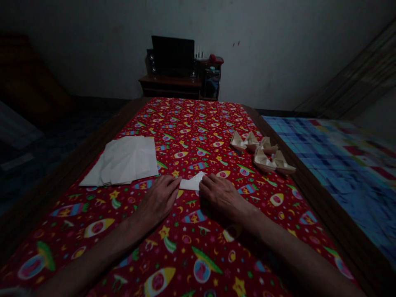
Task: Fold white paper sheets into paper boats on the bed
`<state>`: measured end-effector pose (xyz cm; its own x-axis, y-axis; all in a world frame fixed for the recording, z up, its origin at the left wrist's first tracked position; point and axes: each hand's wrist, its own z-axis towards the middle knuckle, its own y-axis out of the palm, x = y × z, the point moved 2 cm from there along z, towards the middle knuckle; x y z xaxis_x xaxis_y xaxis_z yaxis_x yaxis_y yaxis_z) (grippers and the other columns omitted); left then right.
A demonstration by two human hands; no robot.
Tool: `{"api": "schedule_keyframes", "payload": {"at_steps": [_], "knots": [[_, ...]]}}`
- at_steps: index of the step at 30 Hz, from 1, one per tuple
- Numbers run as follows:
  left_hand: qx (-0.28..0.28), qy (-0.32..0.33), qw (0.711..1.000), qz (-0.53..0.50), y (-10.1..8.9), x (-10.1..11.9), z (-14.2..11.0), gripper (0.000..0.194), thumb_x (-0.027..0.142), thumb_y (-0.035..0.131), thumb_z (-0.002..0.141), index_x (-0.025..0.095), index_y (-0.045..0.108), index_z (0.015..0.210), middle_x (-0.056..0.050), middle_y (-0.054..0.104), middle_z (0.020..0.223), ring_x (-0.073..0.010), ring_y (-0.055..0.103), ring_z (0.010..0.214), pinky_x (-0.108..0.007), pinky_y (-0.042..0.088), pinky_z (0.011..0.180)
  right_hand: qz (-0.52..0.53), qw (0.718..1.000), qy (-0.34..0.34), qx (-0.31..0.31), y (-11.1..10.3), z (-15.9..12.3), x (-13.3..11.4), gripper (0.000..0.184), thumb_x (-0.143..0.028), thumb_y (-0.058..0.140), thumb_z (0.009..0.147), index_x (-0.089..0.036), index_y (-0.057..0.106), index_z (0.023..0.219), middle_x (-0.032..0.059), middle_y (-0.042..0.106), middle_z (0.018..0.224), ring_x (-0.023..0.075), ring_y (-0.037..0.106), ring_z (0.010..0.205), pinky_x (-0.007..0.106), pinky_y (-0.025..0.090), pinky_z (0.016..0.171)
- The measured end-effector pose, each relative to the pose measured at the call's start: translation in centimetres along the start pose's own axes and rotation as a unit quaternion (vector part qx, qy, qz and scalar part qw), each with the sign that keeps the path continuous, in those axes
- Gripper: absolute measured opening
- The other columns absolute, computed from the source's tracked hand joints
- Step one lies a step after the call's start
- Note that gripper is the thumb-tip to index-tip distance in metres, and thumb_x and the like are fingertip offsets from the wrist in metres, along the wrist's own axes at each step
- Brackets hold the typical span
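Note:
A small folded piece of white paper [191,183] lies on the red patterned cloth, with a pointed flap standing up toward its right end. My left hand [162,193] closes on the paper's left end, fingers together. At the right end, my right hand [220,192] has its fingers curled down over the paper, hiding that edge. Beyond my left hand rests a fanned stack of white paper sheets [126,159]. Several folded paper boats [265,161] stand in a cluster on the right, past my right hand.
The red cloth [198,119] with rockets and stars covers a long table with dark wooden edges [328,206]. A monitor [173,54] stands on a desk at the far wall, beside a red telephone [216,59]. A blue checked sheet [321,144] spreads to the right.

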<state>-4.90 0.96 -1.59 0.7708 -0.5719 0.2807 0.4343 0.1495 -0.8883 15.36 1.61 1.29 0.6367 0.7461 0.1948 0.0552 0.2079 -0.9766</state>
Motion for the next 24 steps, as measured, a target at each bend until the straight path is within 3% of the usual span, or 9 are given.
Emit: {"api": "schedule_keyframes", "payload": {"at_steps": [6, 14, 20, 22, 24], "knots": [[-0.004, 0.008, 1.000, -0.015, 0.7, -0.4, 0.4, 0.034, 0.021, 0.045, 0.090, 0.019, 0.049, 0.124, -0.008, 0.053, 0.103, -0.0224, 0.050, 0.096, -0.039, 0.046, 0.086, 0.004, 1.000, -0.009, 0.009, 0.1, -0.1, 0.2, 0.011, -0.011, 0.045, 0.089, -0.013, 0.054, 0.097, 0.0098, 0.057, 0.096, 0.0213, 0.049, 0.083, 0.033, 0.044, 0.071], [0.014, -0.004, 0.998, -0.055, 0.8, -0.4, 0.9, 0.037, 0.026, 0.044, 0.092, 0.022, 0.047, 0.128, -0.007, 0.055, 0.101, -0.0214, 0.053, 0.096, -0.038, 0.048, 0.084, 0.021, 0.999, 0.010, 0.048, 0.8, -0.3, 0.5, 0.029, -0.011, 0.041, 0.091, -0.007, 0.047, 0.119, 0.0143, 0.060, 0.106, 0.0230, 0.052, 0.090, 0.034, 0.046, 0.073], [0.058, -0.107, 0.979, -0.165, 1.5, 0.9, 1.9, 0.065, 0.034, 0.051, 0.086, 0.014, 0.023, 0.142, -0.012, 0.059, 0.108, -0.0196, 0.061, 0.090, -0.035, 0.052, 0.078, 0.056, 0.993, 0.083, 0.055, 1.5, 0.4, 0.7, 0.014, -0.015, 0.045, 0.091, -0.015, 0.057, 0.096, 0.0094, 0.063, 0.095, 0.0215, 0.053, 0.086, 0.030, 0.043, 0.067], [0.068, -0.131, 0.976, -0.161, 1.7, 1.7, 2.5, 0.060, 0.036, 0.051, 0.085, 0.011, 0.033, 0.136, -0.014, 0.060, 0.109, -0.0229, 0.061, 0.098, -0.038, 0.051, 0.083, 0.074, 0.989, 0.093, 0.088, 1.5, 0.4, 0.5, 0.015, -0.014, 0.043, 0.092, -0.015, 0.057, 0.096, 0.0093, 0.063, 0.095, 0.0204, 0.054, 0.086, 0.029, 0.042, 0.068], [0.053, -0.146, 0.980, -0.128, 1.9, 2.5, 3.0, 0.042, 0.036, 0.049, 0.085, 0.010, 0.050, 0.118, -0.014, 0.063, 0.104, -0.0259, 0.059, 0.102, -0.040, 0.049, 0.086, 0.093, 0.984, 0.092, 0.124, 1.4, 0.2, 0.3, 0.015, -0.014, 0.043, 0.092, -0.015, 0.057, 0.095, 0.0085, 0.064, 0.092, 0.0191, 0.055, 0.084, 0.028, 0.041, 0.068]]}}
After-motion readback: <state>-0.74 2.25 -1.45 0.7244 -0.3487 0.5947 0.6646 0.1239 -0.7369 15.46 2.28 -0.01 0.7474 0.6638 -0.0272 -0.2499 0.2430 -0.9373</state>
